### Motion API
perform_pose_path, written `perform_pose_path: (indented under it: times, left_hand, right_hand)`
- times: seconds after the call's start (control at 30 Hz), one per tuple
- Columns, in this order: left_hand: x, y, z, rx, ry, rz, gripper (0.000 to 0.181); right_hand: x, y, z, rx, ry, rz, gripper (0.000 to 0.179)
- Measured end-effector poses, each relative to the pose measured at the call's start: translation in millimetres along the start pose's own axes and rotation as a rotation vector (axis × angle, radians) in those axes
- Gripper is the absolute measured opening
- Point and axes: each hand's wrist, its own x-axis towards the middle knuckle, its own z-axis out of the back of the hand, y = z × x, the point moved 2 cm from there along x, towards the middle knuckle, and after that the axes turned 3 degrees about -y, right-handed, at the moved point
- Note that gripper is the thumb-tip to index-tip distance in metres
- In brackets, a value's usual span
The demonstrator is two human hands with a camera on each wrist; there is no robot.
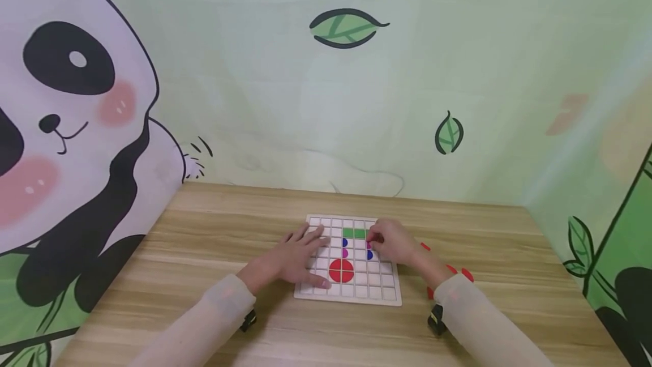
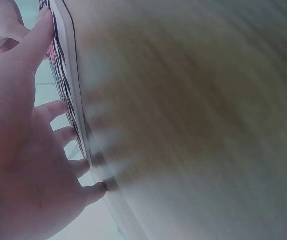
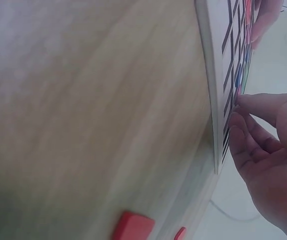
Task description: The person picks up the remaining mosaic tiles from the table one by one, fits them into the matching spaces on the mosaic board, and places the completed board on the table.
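A white gridded board [image 1: 348, 299] lies on the table, carrying green squares [image 1: 355, 233], small blue and magenta half-discs [image 1: 344, 254], and a red circle [image 1: 341, 271] made of quarter pieces. My left hand [image 1: 296, 256] rests with fingers spread on the board's left part; the left wrist view shows its fingers [image 2: 58, 111] along the board's edge. At the upper right of the grid, my right hand [image 1: 394, 242] pinches a small piece between thumb and fingertips, just above a magenta half-disc [image 1: 369, 246]. The fingers mostly hide the pinched piece.
Several loose red pieces [image 1: 467, 274] lie on the wooden table [image 1: 326, 333] right of the board, partly under my right forearm. A red piece [image 3: 133, 226] also shows near the right wrist camera. Behind the table stands a wall covering [image 1: 254, 72] with a panda and leaves.
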Motion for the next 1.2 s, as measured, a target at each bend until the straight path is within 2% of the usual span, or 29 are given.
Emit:
perform_pose_path:
  times: [0.57,0.7,0.8,0.93,1.07,1.2]
  left_hand:
    - [3.2,3.1,-0.7,0.02,-0.015,0.004,0.111]
    - [2.7,3.5,-3.1,0.012,-0.018,0.004,0.111]
    - [0.8,3.8,-7.0,0.004,-0.012,0.013,0.111]
    - [0.6,4.2,-7.0,0.013,-0.02,0.014,0.11]
    - [2.0,3.3,-4.6,0.016,-0.025,-0.001,0.11]
    - [3.9,2.6,-3.8,0.011,-0.016,-0.005,0.111]
  right_hand:
    - [-0.5,4,0,0.032,-0.018,-0.059,0.01]
    - [-4.0,5,3,0.047,-0.011,-0.055,0.009]
    - [-8.4,3,6,0.073,0.015,-0.02,0.007]
    - [-13.6,-4,21,0.087,0.013,-0.005,0.007]
    - [-24.9,-16,43,0.104,-0.048,-0.065,0.012]
    - [-37.5,-31,61,0.143,-0.07,-0.102,0.018]
